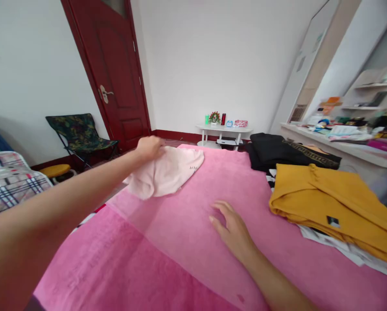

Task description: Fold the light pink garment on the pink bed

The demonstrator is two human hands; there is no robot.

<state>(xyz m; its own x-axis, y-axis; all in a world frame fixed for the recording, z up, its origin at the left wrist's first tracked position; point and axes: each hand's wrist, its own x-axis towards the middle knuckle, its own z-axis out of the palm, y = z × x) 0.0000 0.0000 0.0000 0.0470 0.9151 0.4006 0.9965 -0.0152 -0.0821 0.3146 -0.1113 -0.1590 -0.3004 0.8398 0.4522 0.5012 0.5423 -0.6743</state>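
A pale pink garment [167, 172] with small dark lettering near its right edge lies bunched at the far left of the pink blanket [180, 233]. My left hand [150, 148] reaches out to it, fingers closed on the cloth along its upper edge. Some of those fingertips are hidden behind the hand. My right hand [229, 226] hovers over or rests on the middle of the blanket, fingers apart and slightly curled, with nothing in it. Whether it touches the blanket I cannot tell.
On the right, a folded mustard-yellow garment [329, 203] tops a stack with white cloth beneath. Behind it lie black folded clothes [271, 149]. A cluttered counter [349, 147] runs along the right. A low white table [224, 128], camouflage chair [81, 134] and yellow stool [55, 169] stand beyond.
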